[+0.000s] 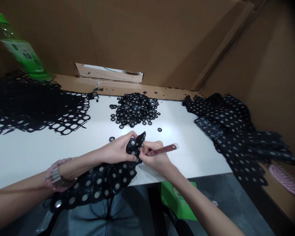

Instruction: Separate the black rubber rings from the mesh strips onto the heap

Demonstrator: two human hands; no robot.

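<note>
A black rubber sheet dotted with pale round spots hangs over the table's front edge and down towards my lap. My left hand grips its upper end between thumb and fingers. Close beside it, my right hand is closed around a slim reddish-handled tool; the tool's tip is hidden at the sheet. Behind both hands lies a heap of small black rings with pale centres. One loose ring is just left of my left hand, another farther right.
Black perforated sheets are piled at the left, below a green bottle. More dotted sheets lie at the right. Cardboard walls enclose the white table. A green bag is underneath, and a pink woven item at far right.
</note>
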